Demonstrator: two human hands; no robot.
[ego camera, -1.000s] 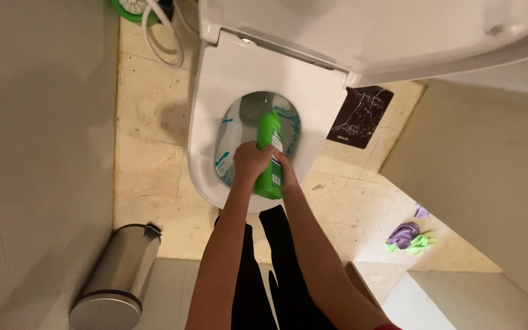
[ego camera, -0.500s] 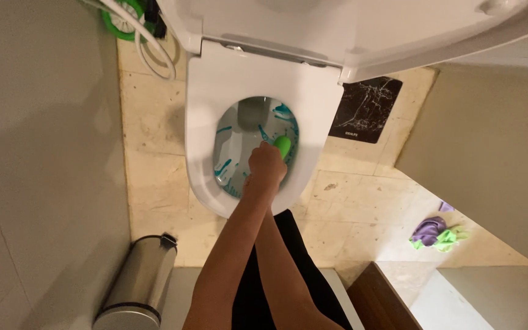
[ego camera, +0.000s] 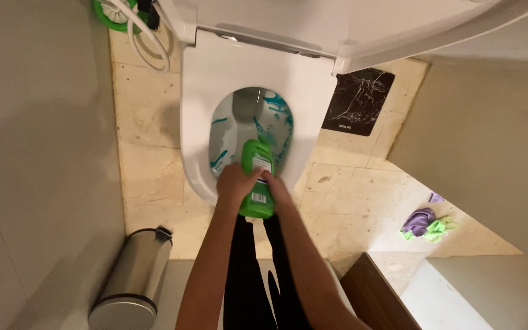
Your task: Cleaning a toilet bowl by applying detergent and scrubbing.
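Bare forearms, no sleeves, hands [ego camera: 255,186] w/o gloves or rings; black trousers [ego camera: 258,275].

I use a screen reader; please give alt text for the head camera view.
Both hands, left hand and right hand, hold a green bottle tipped over a white toilet bowl streaked with blue liquid.
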